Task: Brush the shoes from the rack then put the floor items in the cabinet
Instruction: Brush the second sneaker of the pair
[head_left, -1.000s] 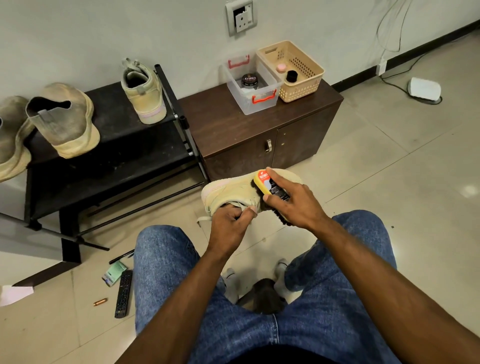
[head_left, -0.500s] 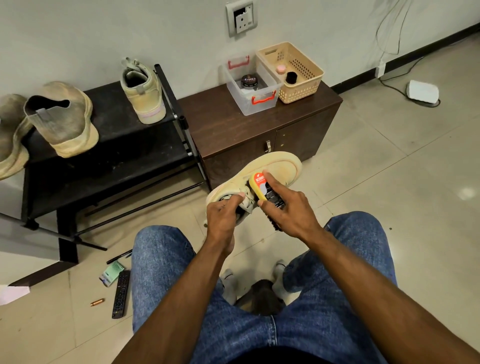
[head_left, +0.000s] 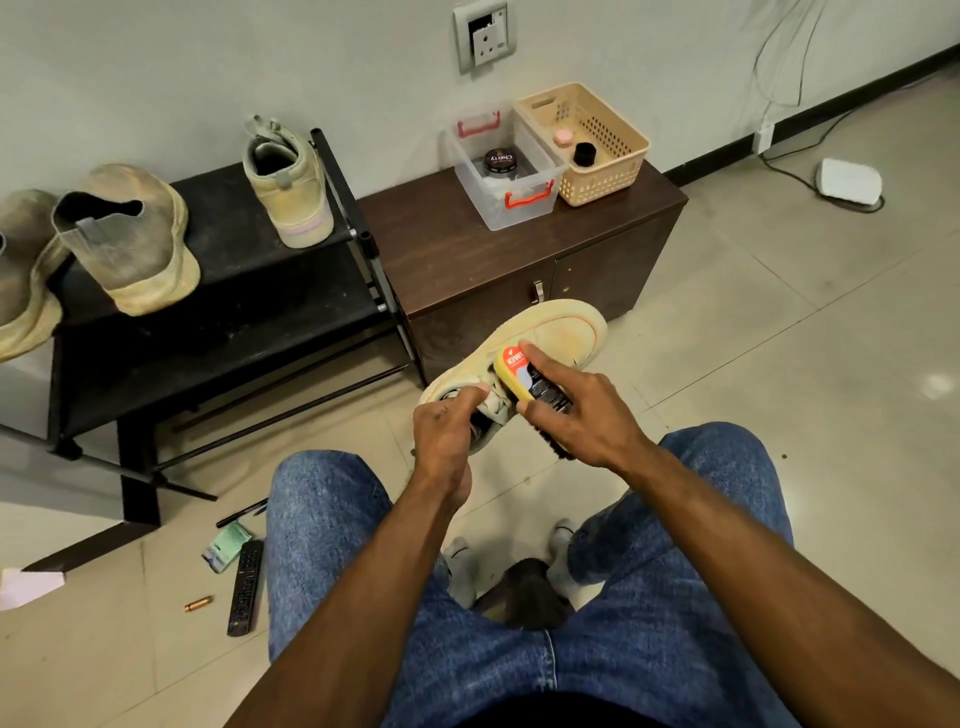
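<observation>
**Brushing a tan shoe in front of the cabinet**

The left hand (head_left: 447, 431) grips the tan shoe (head_left: 550, 332) at its collar, fingers curled into the opening, thumb lying over the tongue. The shoe is held in the air just in front of the dark wooden cabinet (head_left: 498, 260), toe pointing toward the cabinet doors. The right hand (head_left: 576, 410) grips a yellow-backed brush (head_left: 524, 382), fingers curled round its body, bristles against the shoe's lacing area. Left of the cabinet stands the black shoe rack (head_left: 218, 291), bearing the matching shoe (head_left: 291, 192) and a worn boot (head_left: 130, 244). On the cabinet top sit a clear box (head_left: 498, 202) and a beige basket (head_left: 602, 171). On the floor, below and left of the cabinet, lie a remote control (head_left: 245, 590), a pen (head_left: 241, 513), a green packet (head_left: 226, 545) and a copper-coloured cylinder (head_left: 198, 604).
</observation>
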